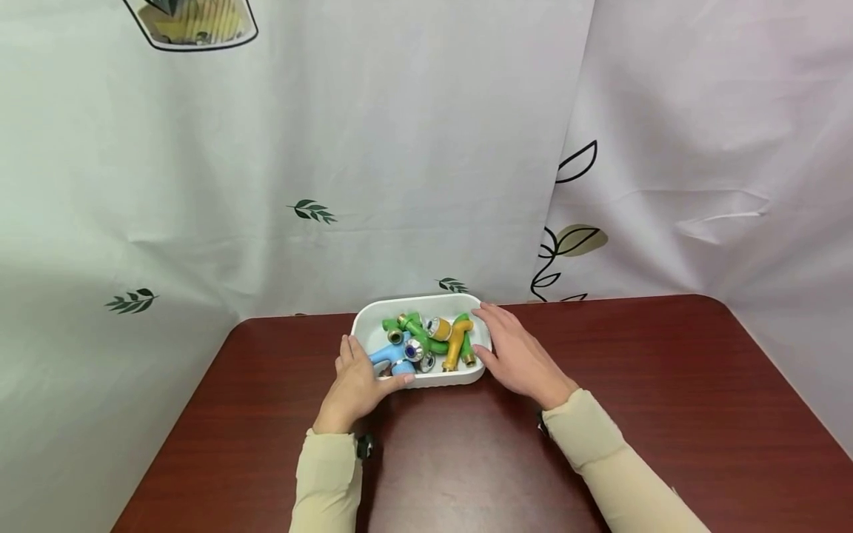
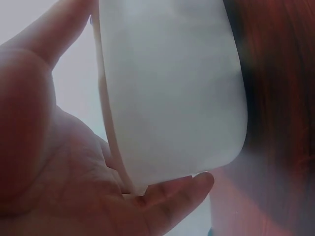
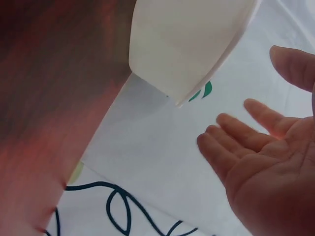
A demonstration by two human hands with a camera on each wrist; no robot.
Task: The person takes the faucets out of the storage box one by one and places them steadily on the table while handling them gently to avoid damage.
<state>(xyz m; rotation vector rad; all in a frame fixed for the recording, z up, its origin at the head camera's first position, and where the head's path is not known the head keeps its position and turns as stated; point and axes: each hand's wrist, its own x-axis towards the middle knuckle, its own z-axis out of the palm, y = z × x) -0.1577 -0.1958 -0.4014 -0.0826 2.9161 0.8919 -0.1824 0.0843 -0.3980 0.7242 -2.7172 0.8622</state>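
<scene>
A white plastic bin (image 1: 440, 380) stands on the table near its back edge. Inside lie several coloured water taps: a blue tap (image 1: 386, 355) at the left, green taps (image 1: 418, 334) in the middle, and an orange tap (image 1: 455, 345) toward the right. My left hand (image 1: 352, 387) holds the bin's front left corner, thumb along the front rim and fingers against the left wall. My right hand (image 1: 518, 355) is beside the bin's right end, fingers extended. In the right wrist view, a gap shows between its fingertips (image 3: 206, 142) and the bin (image 3: 182, 44).
The dark red-brown table (image 1: 666, 385) has rounded back corners. Behind it hangs a white curtain (image 1: 413, 148) with printed leaves, meeting the table's back edge close behind the bin.
</scene>
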